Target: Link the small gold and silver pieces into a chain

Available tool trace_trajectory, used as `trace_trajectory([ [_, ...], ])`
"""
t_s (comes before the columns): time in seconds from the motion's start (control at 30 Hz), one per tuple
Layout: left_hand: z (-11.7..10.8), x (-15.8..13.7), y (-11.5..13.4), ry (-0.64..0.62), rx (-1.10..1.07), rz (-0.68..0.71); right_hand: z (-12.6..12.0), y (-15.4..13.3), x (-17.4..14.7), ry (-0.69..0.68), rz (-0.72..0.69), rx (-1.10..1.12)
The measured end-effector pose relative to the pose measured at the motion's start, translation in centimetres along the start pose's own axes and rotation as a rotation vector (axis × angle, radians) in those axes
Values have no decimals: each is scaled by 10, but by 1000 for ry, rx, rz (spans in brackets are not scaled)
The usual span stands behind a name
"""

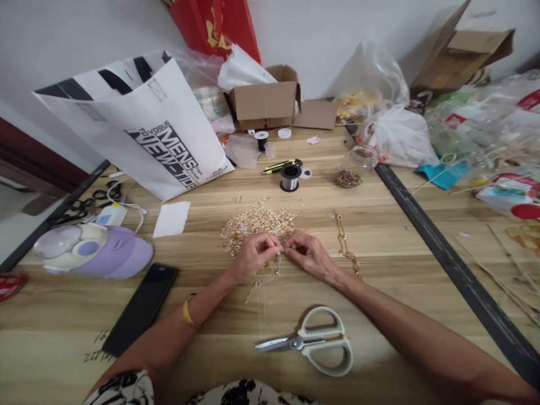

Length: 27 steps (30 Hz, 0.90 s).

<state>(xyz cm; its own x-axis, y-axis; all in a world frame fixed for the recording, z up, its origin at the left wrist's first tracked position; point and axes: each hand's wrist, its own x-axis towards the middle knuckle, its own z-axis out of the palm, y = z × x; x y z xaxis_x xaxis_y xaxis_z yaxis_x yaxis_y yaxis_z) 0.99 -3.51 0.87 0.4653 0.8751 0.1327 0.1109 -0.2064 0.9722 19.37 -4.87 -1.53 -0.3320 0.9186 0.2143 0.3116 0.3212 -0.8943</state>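
My left hand (255, 256) is closed in a pinch, its fingertips on the end of a thin silver-and-gold chain (276, 270) that hangs down to the wood. Fingertip to fingertip with it, my right hand (307, 253) is also pinched; whatever lies between its fingers is too small to make out. Just beyond both hands spreads a heap of small gold and silver chain pieces (257, 219). A gold link chain (343, 242) lies right of my right hand. Scissors (312, 340) with pale handles rest on the table nearer to me, blades pointing left.
Farther back are a wire spool (290, 179), a yellow-black cutter (274, 167) and a jar (354, 169) of small beads. At left stand a white paper bag (169, 129), a purple device (101, 250) and a phone (141, 309). Plastic bags (396, 135) crowd the right.
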Motion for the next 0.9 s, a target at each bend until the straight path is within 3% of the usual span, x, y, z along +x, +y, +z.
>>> trace_trajectory([
  [0.2, 0, 0, -5, 70, -27, -86, 0, -3, -1, 4, -46, -8],
  [0.43, 0, 0, -11, 45, -70, -137, -1, -7, -2, -1, -111, -38],
  [0.9, 5, -2, -12, 75, 14, -149, -1, -6, -5, 0, -265, -87],
])
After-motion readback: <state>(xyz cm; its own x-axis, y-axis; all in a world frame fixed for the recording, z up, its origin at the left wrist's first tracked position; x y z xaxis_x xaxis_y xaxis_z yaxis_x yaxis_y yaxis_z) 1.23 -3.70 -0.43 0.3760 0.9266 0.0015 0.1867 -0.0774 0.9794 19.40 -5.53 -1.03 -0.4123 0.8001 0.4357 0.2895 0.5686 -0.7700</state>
